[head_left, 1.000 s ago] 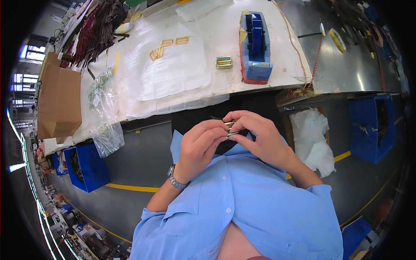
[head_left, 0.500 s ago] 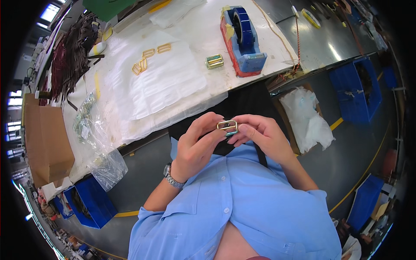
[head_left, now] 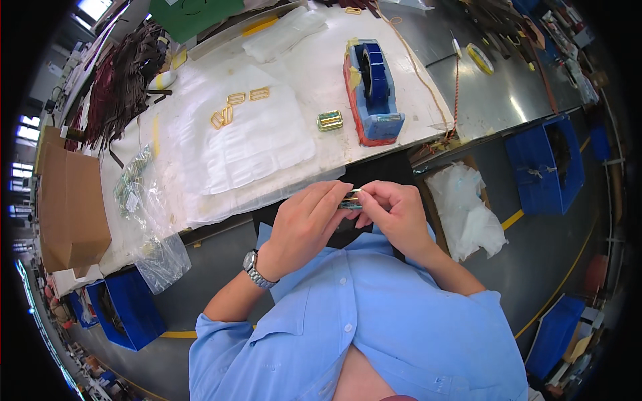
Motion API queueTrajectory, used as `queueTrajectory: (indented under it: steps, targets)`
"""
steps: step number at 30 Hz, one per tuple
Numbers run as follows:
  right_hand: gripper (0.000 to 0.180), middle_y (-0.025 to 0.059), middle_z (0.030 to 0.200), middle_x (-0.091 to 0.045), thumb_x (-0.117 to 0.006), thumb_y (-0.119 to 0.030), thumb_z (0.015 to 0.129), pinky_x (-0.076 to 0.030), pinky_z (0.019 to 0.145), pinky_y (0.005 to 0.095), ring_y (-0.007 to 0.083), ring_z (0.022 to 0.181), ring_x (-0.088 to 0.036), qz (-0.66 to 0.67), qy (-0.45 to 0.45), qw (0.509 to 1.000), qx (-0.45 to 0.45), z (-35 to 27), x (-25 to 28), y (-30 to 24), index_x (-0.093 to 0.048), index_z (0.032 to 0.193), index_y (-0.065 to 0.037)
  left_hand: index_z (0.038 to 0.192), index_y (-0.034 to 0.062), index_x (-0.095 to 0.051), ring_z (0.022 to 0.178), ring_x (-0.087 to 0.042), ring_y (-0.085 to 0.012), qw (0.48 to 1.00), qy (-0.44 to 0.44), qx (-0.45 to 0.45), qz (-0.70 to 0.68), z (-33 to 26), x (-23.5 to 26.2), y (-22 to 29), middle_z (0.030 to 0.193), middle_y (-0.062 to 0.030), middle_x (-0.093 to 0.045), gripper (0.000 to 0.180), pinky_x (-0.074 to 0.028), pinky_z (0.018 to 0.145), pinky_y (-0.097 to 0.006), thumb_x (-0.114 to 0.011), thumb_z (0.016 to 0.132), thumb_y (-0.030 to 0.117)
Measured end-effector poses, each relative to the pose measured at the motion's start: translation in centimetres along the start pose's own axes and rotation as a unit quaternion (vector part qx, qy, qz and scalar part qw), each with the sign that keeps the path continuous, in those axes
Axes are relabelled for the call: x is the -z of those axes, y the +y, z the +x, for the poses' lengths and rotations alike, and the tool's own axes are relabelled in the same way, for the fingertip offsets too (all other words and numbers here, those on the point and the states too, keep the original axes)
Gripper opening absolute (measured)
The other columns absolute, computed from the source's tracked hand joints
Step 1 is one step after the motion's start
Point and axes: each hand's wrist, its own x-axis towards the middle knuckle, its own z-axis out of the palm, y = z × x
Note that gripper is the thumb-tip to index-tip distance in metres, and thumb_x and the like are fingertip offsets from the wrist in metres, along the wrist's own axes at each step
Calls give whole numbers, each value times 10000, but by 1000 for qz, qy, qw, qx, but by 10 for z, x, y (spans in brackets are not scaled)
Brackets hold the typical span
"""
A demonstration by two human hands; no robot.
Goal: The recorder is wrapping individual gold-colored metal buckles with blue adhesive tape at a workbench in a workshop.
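Note:
A small gold-coloured metal slide buckle (head_left: pixel 350 199) is pinched between my two hands, in front of my blue shirt. My left hand (head_left: pixel 305 217) grips its left side, the back of the hand partly covering it. With thumb and fingers my right hand (head_left: pixel 396 212) holds the right end. On the white table (head_left: pixel 294 175) beyond lies another buckle (head_left: pixel 329 121) with a greenish sheen. Several flat gold buckle frames (head_left: pixel 236 98) rest on a white sheet (head_left: pixel 251 144) to the left.
A blue tape dispenser (head_left: pixel 374 93) stands near the table's right edge. Left are dark leather-like strips (head_left: pixel 124 73), a clear plastic bag (head_left: pixel 160 264) and a cardboard box (head_left: pixel 73 207). Blue bins (head_left: pixel 545 164) stand on the floor; an open carton with white plastic (head_left: pixel 465 207) is at right.
Both hands have stayed together while the buckle turned, now showing edge-on. My left fingers have closed further over it. The view has tilted, bringing more of the table's far side into sight.

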Motion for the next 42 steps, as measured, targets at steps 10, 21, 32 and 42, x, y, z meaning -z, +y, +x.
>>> queueTrajectory:
  steps: [10, 21, 32, 42]
  targets:
    - [215, 97, 871, -804, -657, -137, 1102, -568, 630, 245, 98, 689, -723, 81, 13, 996, 41, 24, 26, 17, -764, 1106, 50, 1261, 7, -706, 989, -765, -335, 994, -46, -31, 90, 48, 5, 6, 1120, -135, -773, 460, -617, 830, -407, -867, 833, 65]
    - [325, 88, 1185, -740, -781, -73, 1005, -576, 720, 255, 104, 843, -689, -36, 193, 965, 176, 30, 67, 20, -703, 1308, 16, 1192, 41, -734, 1064, -731, -344, 975, -72, 14, 208, 102, 5, -78, 1218, -124, -767, 317, -585, 923, -433, -815, 894, 114]
    - [514, 94, 1356, -636, -934, -120, 825, -575, 722, 327, 186, 876, -698, -202, 207, 930, 228, 92, 76, 30, -742, 1298, -59, 1325, 61, -713, 1161, -708, -374, 982, -65, 108, 138, 92, -2, -77, 1289, -161, -748, 402, -573, 987, -445, -807, 942, 140]
    - [418, 123, 1334, -590, -947, -229, 843, -570, 896, 360, 236, 1095, -681, -190, 178, 944, 201, 96, 84, 11, -788, 1174, -29, 1276, 25, -721, 1223, -697, -370, 994, 59, -14, 92, 133, -2, -51, 1306, -165, -738, 326, -566, 1031, -454, -747, 951, 23]
